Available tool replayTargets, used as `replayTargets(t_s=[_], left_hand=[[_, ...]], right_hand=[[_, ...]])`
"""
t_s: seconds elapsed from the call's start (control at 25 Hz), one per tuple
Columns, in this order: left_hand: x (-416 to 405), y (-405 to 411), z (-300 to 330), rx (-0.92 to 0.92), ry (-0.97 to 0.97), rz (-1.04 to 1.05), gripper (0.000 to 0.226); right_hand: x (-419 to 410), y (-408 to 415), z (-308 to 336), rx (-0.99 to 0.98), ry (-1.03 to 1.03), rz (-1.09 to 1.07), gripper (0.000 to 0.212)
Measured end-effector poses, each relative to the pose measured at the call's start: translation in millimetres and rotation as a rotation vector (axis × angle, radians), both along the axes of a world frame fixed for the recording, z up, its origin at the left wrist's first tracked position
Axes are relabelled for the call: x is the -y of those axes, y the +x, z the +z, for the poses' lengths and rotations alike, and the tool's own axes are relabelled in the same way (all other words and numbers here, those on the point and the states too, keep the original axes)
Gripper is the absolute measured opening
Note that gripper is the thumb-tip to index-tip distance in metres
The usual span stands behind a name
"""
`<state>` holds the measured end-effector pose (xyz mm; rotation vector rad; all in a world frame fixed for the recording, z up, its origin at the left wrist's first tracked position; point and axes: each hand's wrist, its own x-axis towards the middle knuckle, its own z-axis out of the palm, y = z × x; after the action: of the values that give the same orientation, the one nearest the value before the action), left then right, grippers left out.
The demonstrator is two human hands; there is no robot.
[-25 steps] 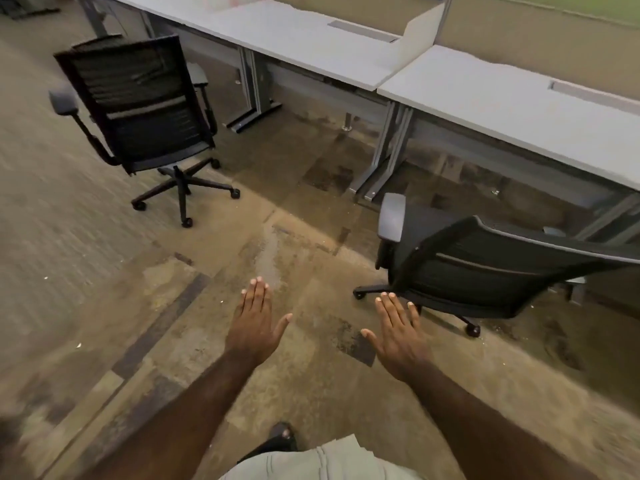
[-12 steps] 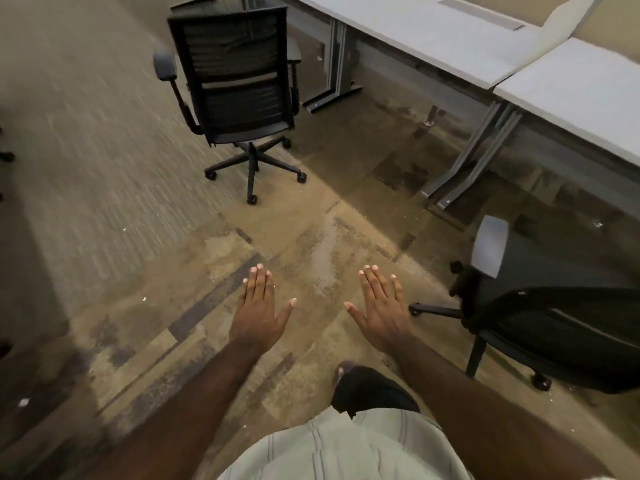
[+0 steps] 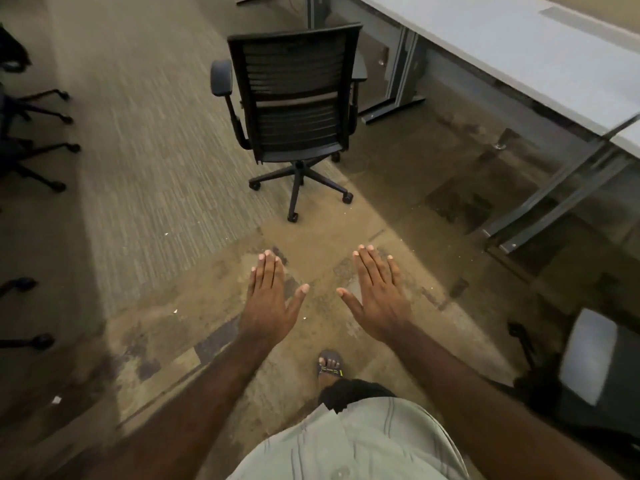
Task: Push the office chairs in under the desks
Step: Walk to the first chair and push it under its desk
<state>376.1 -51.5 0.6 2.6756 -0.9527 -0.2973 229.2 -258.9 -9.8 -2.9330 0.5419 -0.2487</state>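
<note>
A black mesh-back office chair (image 3: 294, 98) stands on the floor ahead, its back toward me, out from the grey desk (image 3: 485, 53) that runs along the upper right. A second dark chair (image 3: 588, 362) with a grey armrest sits at the right edge, partly cut off. My left hand (image 3: 272, 299) and my right hand (image 3: 377, 292) are stretched forward, palms down and fingers apart, holding nothing, well short of the chair ahead.
Grey desk legs (image 3: 540, 209) angle down to the floor at right. Wheeled bases of several other chairs (image 3: 31, 147) line the left edge. Worn, stained carpet (image 3: 156, 168) lies between. My sandalled foot (image 3: 329, 363) steps forward below the hands.
My view has swung left and forward: the mesh-back chair has come to the centre and looks nearer, the second chair has slid to the right edge. Both hands stay open and empty.
</note>
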Motion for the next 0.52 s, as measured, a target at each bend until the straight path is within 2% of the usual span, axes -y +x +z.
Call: replayTargets(t_s=[0.16,0.52], left_hand=[[39.5,69.6,18.3,0.053,-0.044,0.051,0.094],[115.3,203.9,36.0,0.025,-0.111,0.116,0.096]], right_hand=[[44.3,80.6,11.6,-0.014,-0.006,0.032,0.086],[110.6,223.8,34.0,0.049,0.002,0.017,0.086]])
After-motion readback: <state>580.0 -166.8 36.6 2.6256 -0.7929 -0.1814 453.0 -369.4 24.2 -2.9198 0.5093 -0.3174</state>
